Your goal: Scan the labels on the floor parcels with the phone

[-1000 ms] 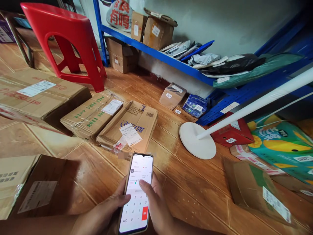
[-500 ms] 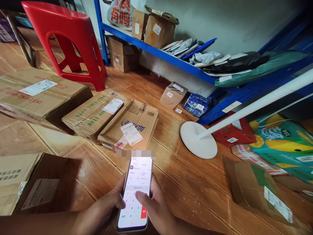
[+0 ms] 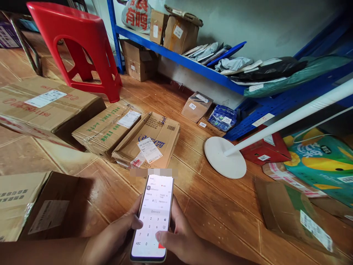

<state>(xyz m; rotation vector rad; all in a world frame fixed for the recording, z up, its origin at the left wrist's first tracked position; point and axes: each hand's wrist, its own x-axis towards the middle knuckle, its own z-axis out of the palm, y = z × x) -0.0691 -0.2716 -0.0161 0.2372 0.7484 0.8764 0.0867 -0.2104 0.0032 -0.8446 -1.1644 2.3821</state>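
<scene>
A smartphone point(image 3: 153, 215) with a lit screen showing a number keypad is held low in the middle of the head view. My left hand point(image 3: 116, 237) wraps its left edge, thumb on the side of the screen. My right hand point(image 3: 179, 239) grips the right edge, its thumb pressing near the red key at the screen's lower right. Just beyond the phone lies a flat cardboard parcel point(image 3: 154, 141) with a white shipping label point(image 3: 149, 149) on the wooden floor.
More cardboard boxes point(image 3: 107, 129) lie to the left, one point(image 3: 35, 206) close at lower left. A red plastic stool point(image 3: 77, 48) stands behind them. A blue shelf point(image 3: 193, 66) holds parcels and bags. A white lamp base point(image 3: 224, 162) and pole, and packages point(image 3: 292, 217), sit right.
My right thumb has slid down the keypad from the upper rows to the red key at the lower right. The phone and my left hand have stayed nearly still.
</scene>
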